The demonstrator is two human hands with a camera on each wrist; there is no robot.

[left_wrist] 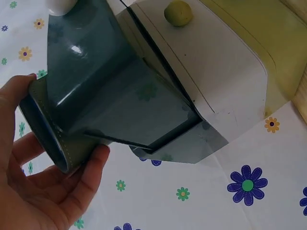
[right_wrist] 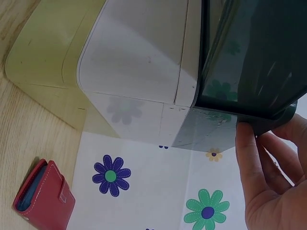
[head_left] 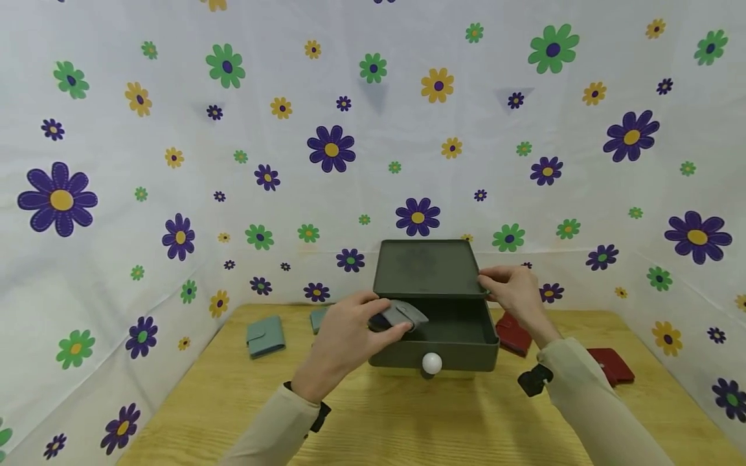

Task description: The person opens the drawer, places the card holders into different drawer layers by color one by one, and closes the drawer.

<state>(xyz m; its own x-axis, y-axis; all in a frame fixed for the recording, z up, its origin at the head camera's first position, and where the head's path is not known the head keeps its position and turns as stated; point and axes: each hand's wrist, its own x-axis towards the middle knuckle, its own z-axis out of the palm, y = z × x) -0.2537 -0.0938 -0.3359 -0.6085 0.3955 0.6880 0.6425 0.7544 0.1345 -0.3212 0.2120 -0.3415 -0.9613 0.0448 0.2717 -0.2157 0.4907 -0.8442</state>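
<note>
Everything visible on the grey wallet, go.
The grey wallet is small and leather-like, with stitching along its edge and a closure tab across its face. One side shows a dark bluish inside. It is tilted, pinched between the thumb and fingers of the person's left grip, at the left of the open dark green box. I can't tell whether it touches the box.

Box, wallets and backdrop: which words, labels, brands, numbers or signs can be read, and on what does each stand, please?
No text can be read in any view.
Grey wallet in the left hand: none legible.
Raised lid: none legible.
White drawer: small faint marks, too unclear to read.
Red wallet: none legible.
Backdrop: printed flowers, no words.
</note>
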